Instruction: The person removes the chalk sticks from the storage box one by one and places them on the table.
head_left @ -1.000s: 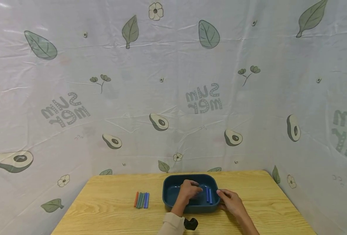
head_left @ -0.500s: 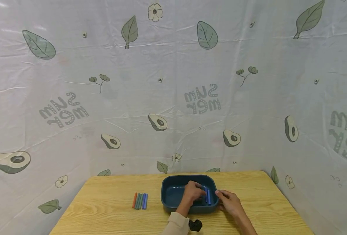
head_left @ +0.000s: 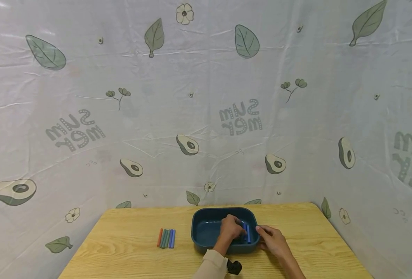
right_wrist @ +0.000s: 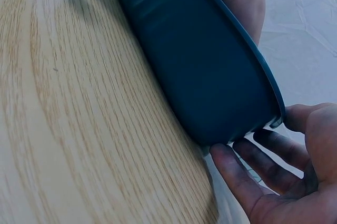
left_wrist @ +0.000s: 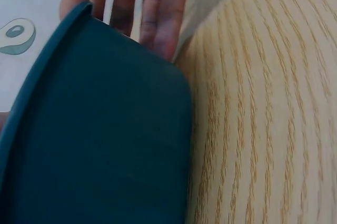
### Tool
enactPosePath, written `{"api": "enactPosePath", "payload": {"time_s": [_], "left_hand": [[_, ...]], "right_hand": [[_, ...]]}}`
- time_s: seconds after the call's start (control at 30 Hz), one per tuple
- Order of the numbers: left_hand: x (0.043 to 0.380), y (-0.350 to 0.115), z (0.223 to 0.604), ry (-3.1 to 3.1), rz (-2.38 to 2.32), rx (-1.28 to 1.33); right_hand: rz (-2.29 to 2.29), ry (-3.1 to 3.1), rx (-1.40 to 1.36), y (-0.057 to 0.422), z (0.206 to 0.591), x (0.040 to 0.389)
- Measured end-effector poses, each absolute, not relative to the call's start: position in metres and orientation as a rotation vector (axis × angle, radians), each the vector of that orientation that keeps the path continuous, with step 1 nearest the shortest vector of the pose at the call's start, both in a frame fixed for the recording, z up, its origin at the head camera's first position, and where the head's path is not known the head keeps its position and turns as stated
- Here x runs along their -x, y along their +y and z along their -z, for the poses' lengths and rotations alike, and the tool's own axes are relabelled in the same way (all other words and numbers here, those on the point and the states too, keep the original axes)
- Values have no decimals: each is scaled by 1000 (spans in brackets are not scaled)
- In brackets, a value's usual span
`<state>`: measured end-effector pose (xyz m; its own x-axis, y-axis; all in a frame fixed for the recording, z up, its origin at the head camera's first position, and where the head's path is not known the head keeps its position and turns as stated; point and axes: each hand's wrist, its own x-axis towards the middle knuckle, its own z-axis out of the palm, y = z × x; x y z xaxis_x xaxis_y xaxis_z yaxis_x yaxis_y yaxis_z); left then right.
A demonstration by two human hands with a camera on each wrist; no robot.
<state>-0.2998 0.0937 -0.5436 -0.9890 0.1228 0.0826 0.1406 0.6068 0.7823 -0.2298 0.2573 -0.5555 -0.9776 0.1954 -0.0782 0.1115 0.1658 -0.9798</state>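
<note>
A dark teal plastic box (head_left: 201,245) stands on the table. Inside it, my left hand (head_left: 229,228) reaches down with bent fingers at a blue chalk-like stick (head_left: 239,222), mostly hidden by the fingers. Just to the right lie more blue sticks (head_left: 248,235), side by side. My right hand (head_left: 275,241) holds the box's right end. The right wrist view shows its thumb (right_wrist: 301,117) at the rim and its fingers (right_wrist: 274,168) against the wall below, with dark smudges on them. The left wrist view has mostly the box's outer wall (left_wrist: 105,118).
Left of the box, several sticks lie in a row on the wooden table (head_left: 129,255): a red one (head_left: 160,237), green ones (head_left: 165,238) and blue ones (head_left: 172,238). A printed white curtain (head_left: 157,97) hangs behind the table and along its sides.
My left hand has moved right inside the box, up to the blue sticks, and now partly covers them. My right hand has kept its hold on the box's end.
</note>
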Motion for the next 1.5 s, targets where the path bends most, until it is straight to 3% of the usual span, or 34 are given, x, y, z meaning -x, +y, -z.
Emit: {"api": "enactPosePath", "payload": {"time_s": [1.5], "left_hand": [[305,104,542,-2877,1193,186]], "right_hand": [[-1914,-2381,315,258,555,231]]}}
